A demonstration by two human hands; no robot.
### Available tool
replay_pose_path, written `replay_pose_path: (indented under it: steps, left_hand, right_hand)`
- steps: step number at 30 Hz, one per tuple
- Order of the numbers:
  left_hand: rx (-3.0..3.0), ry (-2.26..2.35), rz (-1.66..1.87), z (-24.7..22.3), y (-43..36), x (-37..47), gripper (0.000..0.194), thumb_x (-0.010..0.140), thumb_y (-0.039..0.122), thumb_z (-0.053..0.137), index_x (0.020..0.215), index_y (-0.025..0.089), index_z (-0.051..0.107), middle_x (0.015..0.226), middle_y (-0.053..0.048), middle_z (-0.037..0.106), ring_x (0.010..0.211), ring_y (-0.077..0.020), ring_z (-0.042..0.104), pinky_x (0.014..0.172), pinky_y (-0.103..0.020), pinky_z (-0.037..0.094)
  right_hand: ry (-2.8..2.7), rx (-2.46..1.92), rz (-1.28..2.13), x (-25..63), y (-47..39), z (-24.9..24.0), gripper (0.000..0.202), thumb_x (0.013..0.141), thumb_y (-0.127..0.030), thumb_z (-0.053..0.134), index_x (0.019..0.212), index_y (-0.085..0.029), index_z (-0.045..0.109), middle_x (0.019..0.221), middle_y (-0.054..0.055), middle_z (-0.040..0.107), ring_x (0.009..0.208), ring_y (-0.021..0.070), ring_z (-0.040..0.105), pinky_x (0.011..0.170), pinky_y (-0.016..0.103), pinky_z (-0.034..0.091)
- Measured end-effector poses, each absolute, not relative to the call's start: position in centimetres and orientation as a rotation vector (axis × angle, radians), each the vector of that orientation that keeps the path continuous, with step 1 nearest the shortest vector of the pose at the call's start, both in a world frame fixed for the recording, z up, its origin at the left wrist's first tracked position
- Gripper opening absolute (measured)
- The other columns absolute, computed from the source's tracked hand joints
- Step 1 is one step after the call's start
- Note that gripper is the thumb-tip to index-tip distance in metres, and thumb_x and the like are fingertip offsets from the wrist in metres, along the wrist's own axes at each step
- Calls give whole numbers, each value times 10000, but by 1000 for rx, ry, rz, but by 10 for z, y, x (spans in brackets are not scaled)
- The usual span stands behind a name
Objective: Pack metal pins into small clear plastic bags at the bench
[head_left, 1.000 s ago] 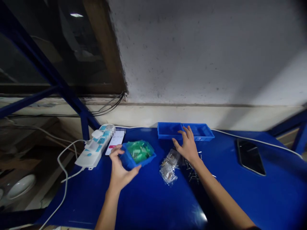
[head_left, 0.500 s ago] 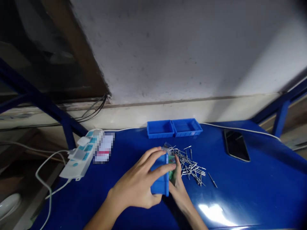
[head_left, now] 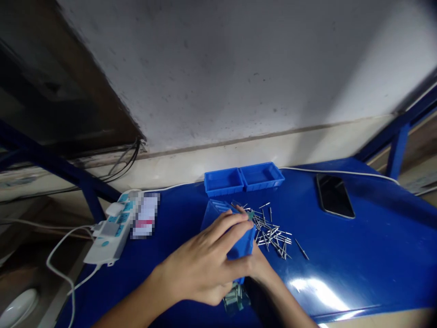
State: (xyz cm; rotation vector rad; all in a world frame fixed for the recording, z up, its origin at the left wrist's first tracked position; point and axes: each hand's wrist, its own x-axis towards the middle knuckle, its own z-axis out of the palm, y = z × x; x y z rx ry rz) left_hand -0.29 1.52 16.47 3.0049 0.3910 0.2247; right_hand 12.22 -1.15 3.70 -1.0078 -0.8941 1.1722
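Note:
My left hand [head_left: 205, 259] is wrapped round a tilted blue tray [head_left: 244, 243], its fingers over the near side. My right hand [head_left: 261, 264] is mostly hidden behind the tray and my left hand; what it grips cannot be made out. A small green piece [head_left: 251, 215] shows at my left fingertips. Below the tray hangs a clear bag with greenish pieces [head_left: 235, 298]. Just right of the hands lies a loose pile of thin metal rivets [head_left: 273, 234] on the blue table.
Two blue trays, left [head_left: 223, 182] and right [head_left: 262, 175], stand by the wall. A phone [head_left: 335, 196] lies to the right. On the left are a power strip [head_left: 112, 228] with cables and a blurred label [head_left: 146, 216]. One rivet [head_left: 302, 249] lies apart.
The blue tray has turned and tilted in my left hand. My right hand has slipped further behind it. The bag with greenish pieces now shows below the tray, and the view has shifted slightly.

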Motion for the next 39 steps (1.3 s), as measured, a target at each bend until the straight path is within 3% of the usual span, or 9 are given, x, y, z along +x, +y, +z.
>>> replay_pose_path:
  steps: [3,7,15,19,22,27,32,37,39]
  left_hand:
    - [3008,373,169,165,22,-5,411,643,124,615,1030,214,508,1341,-140,298,1332,-318,177,1027,-487,361]
    - [2884,672,168,164,34,-29,470,634,100,598,1079,231,516,1407,-96,238,1347,-320,170,1016,-482,387]
    - [2769,1082,333,166,36,-81,458,735,133,569,1168,271,517,1463,-43,185,1317,-307,277,983,-482,430]
    - [2872,1064,239,174,42,-84,510,748,122,569,1226,286,502,1498,-30,145,1339,-327,232,981,-489,425]
    - [3023,861,-9,180,50,-77,623,730,32,541,1282,307,453,1514,-25,153,1368,-309,171,1015,-514,366]
    - [3129,505,-327,181,49,-51,638,672,14,606,1245,267,484,1492,-45,258,1377,-278,173,1025,-483,333]
    - [3159,386,-403,177,40,-37,461,746,79,615,1160,270,550,1410,-15,417,1333,-223,301,1027,-385,316]
    - [3137,679,-287,181,50,-59,539,662,69,672,1142,282,550,1433,-70,336,1305,-330,295,976,-473,345]
    - [3104,827,-212,180,57,-77,448,670,139,691,1079,283,579,1409,-85,322,1262,-354,322,929,-493,389]
  right_hand:
    - [-778,-1004,1167,117,-4,36,458,754,-349,616,1155,-203,449,1089,62,603,1011,206,588,895,338,471]
    - [-660,-1163,1198,121,-7,36,456,659,-252,681,1066,-207,480,941,23,637,806,178,616,712,284,502]
    - [-713,-1504,1089,163,-26,31,314,654,-285,687,875,-220,472,629,-65,477,489,88,423,460,201,348]
    - [-763,-1597,1105,167,-32,30,361,675,-372,682,954,-236,500,746,-20,564,610,153,539,549,271,443]
    - [-823,-1633,1045,167,-33,28,411,697,-431,655,1050,-261,531,991,35,591,894,249,581,748,393,481]
    - [-886,-1661,950,164,-36,29,614,706,-472,639,1269,-310,453,1347,51,404,1303,290,297,1050,477,264]
    - [-877,-1652,1080,161,-46,40,678,762,-519,572,1374,-359,328,1482,28,205,1380,275,142,1087,483,195]
    - [-1150,-1741,821,159,-55,33,759,785,-500,557,1429,-373,176,1529,36,-59,1380,363,58,1003,604,282]
    - [-1356,-1738,655,158,-60,30,773,802,-463,553,1443,-356,134,1528,40,-92,1374,382,61,991,624,294]
